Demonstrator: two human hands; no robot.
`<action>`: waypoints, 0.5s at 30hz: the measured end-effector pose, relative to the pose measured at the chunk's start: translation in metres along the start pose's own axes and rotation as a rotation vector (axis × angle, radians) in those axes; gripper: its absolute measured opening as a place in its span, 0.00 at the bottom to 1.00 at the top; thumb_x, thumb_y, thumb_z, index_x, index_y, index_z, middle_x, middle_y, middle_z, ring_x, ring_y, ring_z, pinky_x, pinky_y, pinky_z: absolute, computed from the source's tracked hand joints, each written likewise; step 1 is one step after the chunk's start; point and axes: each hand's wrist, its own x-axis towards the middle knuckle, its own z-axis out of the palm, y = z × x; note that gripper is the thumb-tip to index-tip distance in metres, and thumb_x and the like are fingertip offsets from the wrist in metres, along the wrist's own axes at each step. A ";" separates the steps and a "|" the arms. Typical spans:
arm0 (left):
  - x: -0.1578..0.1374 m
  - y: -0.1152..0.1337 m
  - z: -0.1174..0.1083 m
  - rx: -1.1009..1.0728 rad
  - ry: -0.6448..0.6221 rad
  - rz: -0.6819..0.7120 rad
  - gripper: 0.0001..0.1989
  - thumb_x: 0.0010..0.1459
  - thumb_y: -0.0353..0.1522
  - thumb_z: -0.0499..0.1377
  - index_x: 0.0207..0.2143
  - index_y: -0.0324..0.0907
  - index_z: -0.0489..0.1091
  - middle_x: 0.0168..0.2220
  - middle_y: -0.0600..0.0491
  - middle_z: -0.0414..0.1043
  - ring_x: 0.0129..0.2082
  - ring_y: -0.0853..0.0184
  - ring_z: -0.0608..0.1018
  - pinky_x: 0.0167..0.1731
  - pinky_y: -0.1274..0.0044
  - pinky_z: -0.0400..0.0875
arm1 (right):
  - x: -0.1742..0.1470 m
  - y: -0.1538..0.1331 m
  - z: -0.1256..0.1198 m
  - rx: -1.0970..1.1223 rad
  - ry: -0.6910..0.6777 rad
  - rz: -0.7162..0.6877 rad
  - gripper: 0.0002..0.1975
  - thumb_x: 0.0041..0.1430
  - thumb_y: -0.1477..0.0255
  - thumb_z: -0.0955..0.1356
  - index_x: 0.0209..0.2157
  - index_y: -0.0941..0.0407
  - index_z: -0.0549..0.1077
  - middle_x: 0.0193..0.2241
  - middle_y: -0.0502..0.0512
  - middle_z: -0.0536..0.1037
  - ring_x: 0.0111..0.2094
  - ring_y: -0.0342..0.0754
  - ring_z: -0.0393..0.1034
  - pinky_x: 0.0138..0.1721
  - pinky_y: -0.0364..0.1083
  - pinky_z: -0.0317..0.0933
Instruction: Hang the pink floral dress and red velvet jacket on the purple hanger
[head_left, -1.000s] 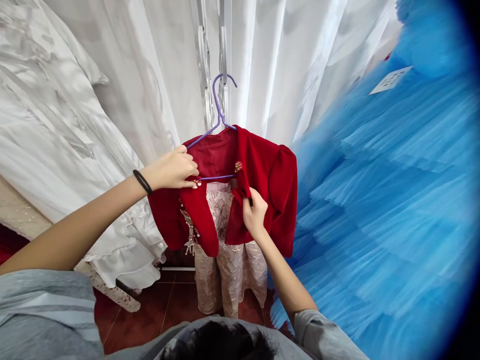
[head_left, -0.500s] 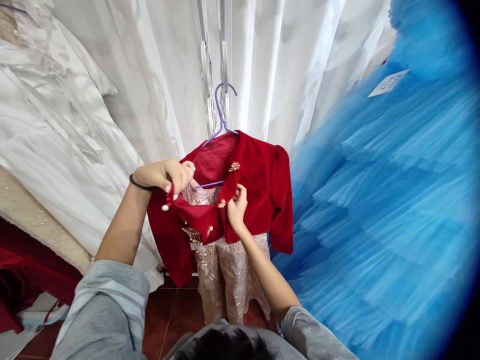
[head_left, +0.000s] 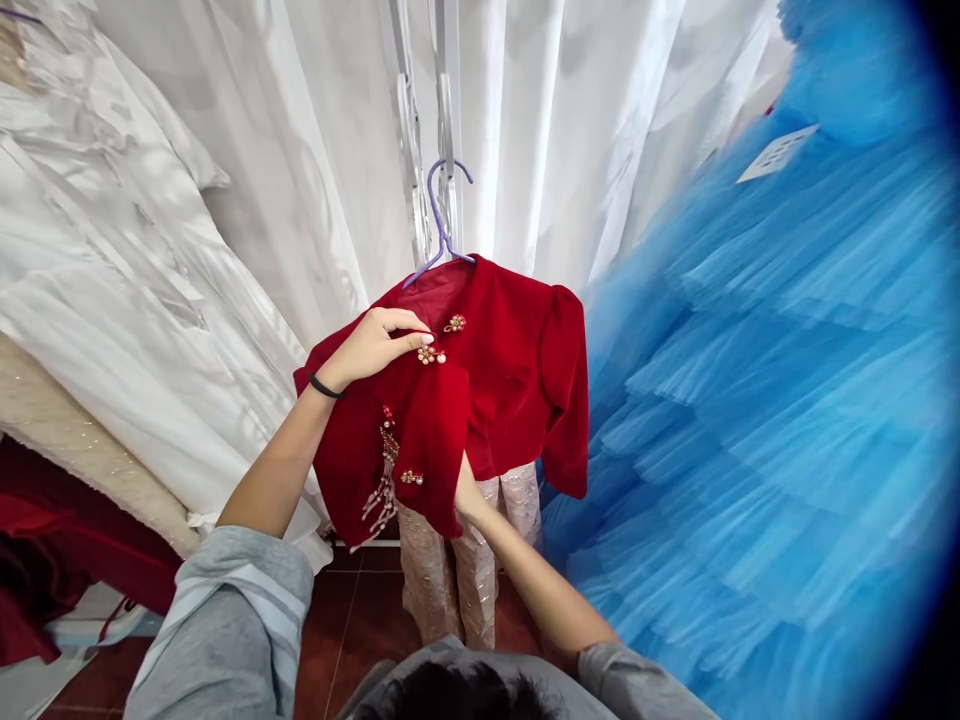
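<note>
A red velvet jacket (head_left: 517, 370) with puffed sleeves hangs on a purple hanger (head_left: 435, 215). My left hand (head_left: 379, 345) is closed in a pinch on the upper corner of its left-side front panel, beside a gold and pearl button (head_left: 427, 355). A matching button (head_left: 454, 324) sits on the opposite front edge, just above. My right hand (head_left: 468, 492) reaches behind the lower part of that panel, and the velvet hides its fingers. A third button (head_left: 412, 478) and a beaded tassel brooch (head_left: 385, 470) show lower on the jacket. Pale pink patterned fabric (head_left: 472, 580) hangs beneath.
White gowns (head_left: 112, 260) hang at the left, and a ruffled blue tulle dress (head_left: 750, 400) with a white tag (head_left: 777, 153) fills the right. Behind the hanger are a white curtain (head_left: 517, 130) and metal hooks (head_left: 410, 150). Dark red tiles (head_left: 367, 620) cover the floor.
My left hand has carried the front panel rightwards across the jacket's opening, covering the pink fabric there. My right hand has left the opposite edge and moved down behind the panel.
</note>
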 end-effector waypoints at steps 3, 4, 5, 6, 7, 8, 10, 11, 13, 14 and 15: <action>-0.004 -0.008 0.006 0.017 0.180 0.011 0.19 0.57 0.47 0.61 0.29 0.39 0.77 0.30 0.50 0.77 0.31 0.66 0.76 0.37 0.75 0.70 | -0.040 0.014 -0.013 0.001 -0.094 -0.011 0.35 0.55 0.38 0.58 0.38 0.55 0.76 0.31 0.57 0.77 0.36 0.53 0.72 0.41 0.51 0.70; -0.005 -0.011 0.007 0.028 0.219 0.022 0.19 0.57 0.46 0.61 0.30 0.39 0.77 0.30 0.50 0.77 0.31 0.67 0.76 0.37 0.74 0.70 | -0.050 0.018 -0.019 -0.060 -0.103 -0.015 0.30 0.56 0.42 0.62 0.35 0.55 0.76 0.29 0.56 0.76 0.33 0.52 0.71 0.38 0.51 0.70; -0.006 -0.014 0.007 0.045 0.248 0.042 0.18 0.58 0.46 0.61 0.30 0.40 0.77 0.30 0.50 0.77 0.31 0.67 0.76 0.37 0.74 0.70 | -0.058 0.022 -0.026 -0.120 -0.100 -0.016 0.23 0.57 0.48 0.65 0.31 0.55 0.76 0.26 0.55 0.75 0.29 0.50 0.70 0.34 0.50 0.68; -0.007 -0.016 0.007 0.068 0.274 0.067 0.18 0.58 0.46 0.61 0.30 0.40 0.77 0.30 0.50 0.78 0.31 0.67 0.76 0.37 0.74 0.69 | -0.064 0.025 -0.035 -0.172 -0.079 -0.024 0.18 0.59 0.55 0.66 0.28 0.55 0.75 0.23 0.53 0.74 0.26 0.49 0.68 0.30 0.48 0.67; -0.007 -0.018 0.007 0.099 0.299 0.098 0.18 0.59 0.46 0.60 0.30 0.40 0.77 0.30 0.50 0.77 0.31 0.67 0.75 0.36 0.74 0.69 | -0.068 0.028 -0.043 -0.206 -0.047 -0.041 0.16 0.61 0.60 0.65 0.25 0.54 0.74 0.21 0.52 0.73 0.23 0.48 0.66 0.28 0.48 0.65; -0.008 -0.019 0.007 0.142 0.324 0.135 0.19 0.59 0.47 0.60 0.30 0.40 0.77 0.29 0.50 0.77 0.30 0.67 0.75 0.35 0.74 0.68 | -0.071 0.032 -0.052 -0.222 -0.002 -0.068 0.14 0.61 0.64 0.65 0.25 0.54 0.74 0.21 0.52 0.73 0.23 0.48 0.66 0.27 0.48 0.64; -0.006 -0.021 0.009 0.269 0.358 0.213 0.21 0.61 0.48 0.57 0.29 0.41 0.76 0.27 0.51 0.76 0.29 0.67 0.73 0.35 0.73 0.66 | -0.069 0.041 -0.068 -0.229 0.140 -0.089 0.10 0.59 0.67 0.65 0.29 0.54 0.76 0.25 0.54 0.76 0.26 0.49 0.69 0.31 0.49 0.66; -0.005 -0.022 0.011 0.347 0.352 0.250 0.22 0.62 0.49 0.55 0.29 0.42 0.76 0.26 0.52 0.75 0.28 0.67 0.72 0.36 0.72 0.65 | -0.066 0.047 -0.073 -0.225 0.218 -0.063 0.10 0.59 0.66 0.66 0.30 0.55 0.77 0.26 0.54 0.77 0.27 0.50 0.70 0.32 0.49 0.67; 0.000 -0.023 0.014 0.503 0.271 0.314 0.23 0.63 0.50 0.53 0.28 0.43 0.76 0.25 0.53 0.73 0.28 0.67 0.70 0.38 0.70 0.63 | -0.058 0.058 -0.078 -0.209 0.330 0.036 0.13 0.58 0.64 0.65 0.28 0.57 0.76 0.25 0.55 0.77 0.27 0.49 0.69 0.32 0.49 0.67; 0.002 -0.025 0.016 0.563 0.217 0.335 0.23 0.63 0.50 0.52 0.28 0.43 0.76 0.25 0.53 0.73 0.28 0.67 0.70 0.39 0.70 0.62 | -0.053 0.063 -0.078 -0.203 0.354 0.080 0.15 0.59 0.62 0.65 0.27 0.57 0.75 0.24 0.56 0.76 0.27 0.49 0.68 0.31 0.49 0.66; 0.004 -0.026 0.017 0.604 0.170 0.347 0.23 0.63 0.49 0.52 0.28 0.43 0.76 0.26 0.52 0.73 0.28 0.67 0.70 0.40 0.69 0.61 | -0.049 0.066 -0.077 -0.211 0.360 0.098 0.15 0.59 0.62 0.65 0.26 0.58 0.74 0.24 0.56 0.76 0.28 0.50 0.68 0.32 0.50 0.67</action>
